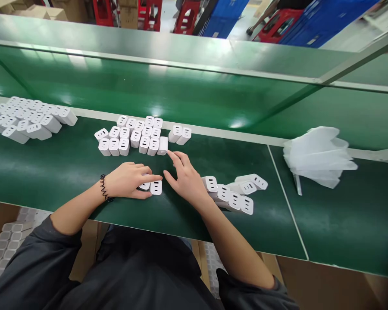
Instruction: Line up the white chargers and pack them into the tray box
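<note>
Over at the green bench (181, 219), going by the head view (the only one we've got), someone's got both hands among a load of white chargers. Left hand (127, 180) is bent over two of them, the left charger (145, 185) and the right charger (155, 187), thumb along the near side and index reaching across the top. Can't tell if it's actually squeezing. Right hand (186, 181) is loosely spread, thumb well off the fingers, pinching nothing.

What matters most, I reckon: the odd charger (163, 145) at the right end of the middle bunch (129, 133). It's ahead of the right hand and a bit to its left, right by the index tip; touching or just short, I can't say. Right hand's clearly the nearer one. Its long axis runs roughly away from the person, blank side up, slotted end pointing back at them.

The two by the left hand look upright instead, long axis up and down, slots up, sitting on the person's side of that bunch. A pair (180, 134) stands just right of it, and a leaning row (228, 196) is right by the right forearm.
</note>
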